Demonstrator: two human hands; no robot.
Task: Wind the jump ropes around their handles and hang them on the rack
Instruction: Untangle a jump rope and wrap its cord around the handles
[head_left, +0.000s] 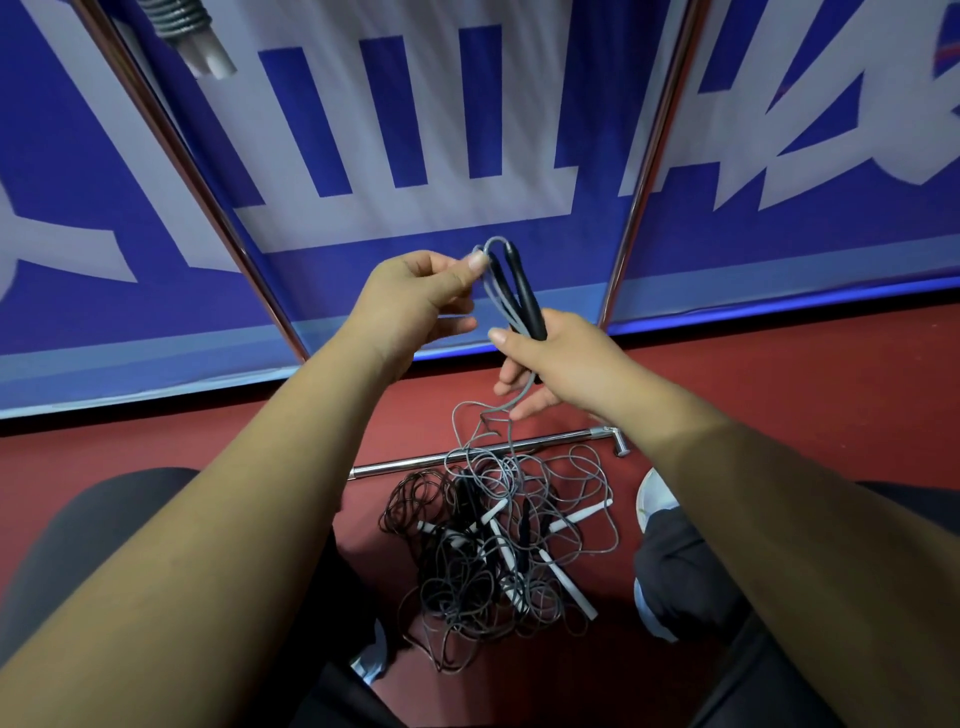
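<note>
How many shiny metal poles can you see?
3. The left shiny metal pole and the right shiny metal pole slant up the blue banner. The third pole lies on the red floor behind the tangled jump ropes. Others may be hidden.

Counts around the one floor bar (483, 454)
Above it: left hand (410, 301), right hand (561, 358), one grey rope (494, 299), seemingly two black handles (525, 293). Below it: one pile (467, 577), at least five white handles (571, 584).

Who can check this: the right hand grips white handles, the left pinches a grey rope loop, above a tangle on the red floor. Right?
One slip: the head view shows the handles in the right hand are black, not white. The left hand does pinch the grey rope loop, above the tangle on the red floor.
</note>
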